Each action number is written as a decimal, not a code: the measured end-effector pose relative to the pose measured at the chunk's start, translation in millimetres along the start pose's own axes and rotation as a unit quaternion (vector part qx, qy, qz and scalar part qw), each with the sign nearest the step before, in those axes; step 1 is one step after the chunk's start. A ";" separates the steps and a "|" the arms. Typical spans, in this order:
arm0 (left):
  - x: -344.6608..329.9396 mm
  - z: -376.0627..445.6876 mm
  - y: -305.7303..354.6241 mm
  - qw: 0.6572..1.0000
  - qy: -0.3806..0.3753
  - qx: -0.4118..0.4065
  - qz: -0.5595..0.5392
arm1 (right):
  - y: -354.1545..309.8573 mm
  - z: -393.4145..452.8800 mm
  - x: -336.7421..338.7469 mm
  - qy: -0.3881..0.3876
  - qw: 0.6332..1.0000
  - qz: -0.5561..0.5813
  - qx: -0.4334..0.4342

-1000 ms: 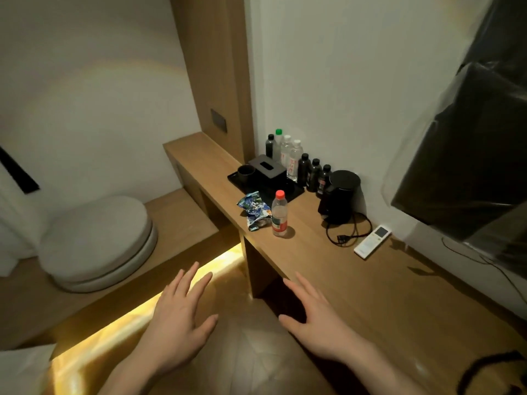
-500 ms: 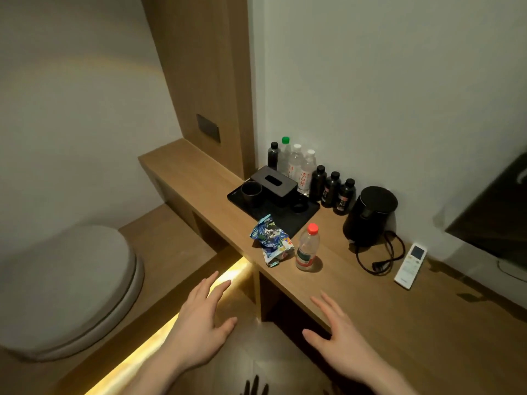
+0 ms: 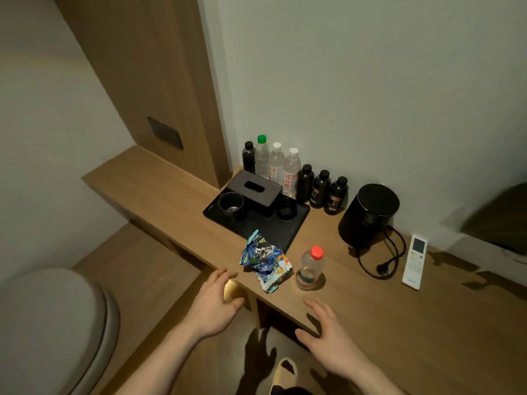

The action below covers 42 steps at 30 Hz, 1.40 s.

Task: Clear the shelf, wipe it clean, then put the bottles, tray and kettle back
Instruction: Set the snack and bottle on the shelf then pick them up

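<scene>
Wooden shelf runs along the wall; its right end is cut off by the frame edge. All positions below are relative to the black kettle, upright at the back.

Black tray: left of kettle, long axis toward the front edge, carrying a tissue box and a dark cup. Cup contents hard to make out.

Row of bottles: left of kettle against the wall, all upright; dark labels unreadable.

Red-capped bottle: front-left of kettle, upright.

Snack bag: further left, crumpled.

My left hand: fingers loosely spread, holding nothing, at the shelf's front edge. My right hand: fingers released, spread, empty; contact with shelf unclear.
</scene>
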State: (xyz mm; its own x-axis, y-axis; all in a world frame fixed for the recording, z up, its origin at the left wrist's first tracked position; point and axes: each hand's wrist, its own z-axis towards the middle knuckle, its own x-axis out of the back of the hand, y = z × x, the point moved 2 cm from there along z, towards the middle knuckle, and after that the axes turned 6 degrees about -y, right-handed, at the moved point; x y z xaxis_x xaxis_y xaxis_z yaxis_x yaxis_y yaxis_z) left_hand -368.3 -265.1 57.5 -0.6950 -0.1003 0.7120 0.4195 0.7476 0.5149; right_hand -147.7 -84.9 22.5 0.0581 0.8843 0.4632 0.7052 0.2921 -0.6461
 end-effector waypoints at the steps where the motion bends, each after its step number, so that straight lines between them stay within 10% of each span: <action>1: 4.4 10.6 -0.5 1.000 -0.001 0.010 -0.007 | -0.5 8.3 2.1 0.000 1.000 0.003 -0.006; 19: -6.1 211.0 -20.6 0.963 -0.156 0.170 -0.141 | -4.7 33.3 13.5 0.168 0.964 0.153 -0.141; 42: 129.8 180.4 -8.1 0.975 -0.051 -0.121 -0.178 | -59.6 40.4 -2.9 0.371 0.894 0.214 -0.133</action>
State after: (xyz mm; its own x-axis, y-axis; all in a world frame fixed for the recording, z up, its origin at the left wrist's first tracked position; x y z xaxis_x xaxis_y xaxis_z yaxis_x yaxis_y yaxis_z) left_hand -567.2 -165.7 59.6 -0.8709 -0.2507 0.4227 0.2575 0.4998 0.8270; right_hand -218.4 -90.2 35.1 0.7457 0.3800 0.5473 0.6438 -0.1990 -0.7389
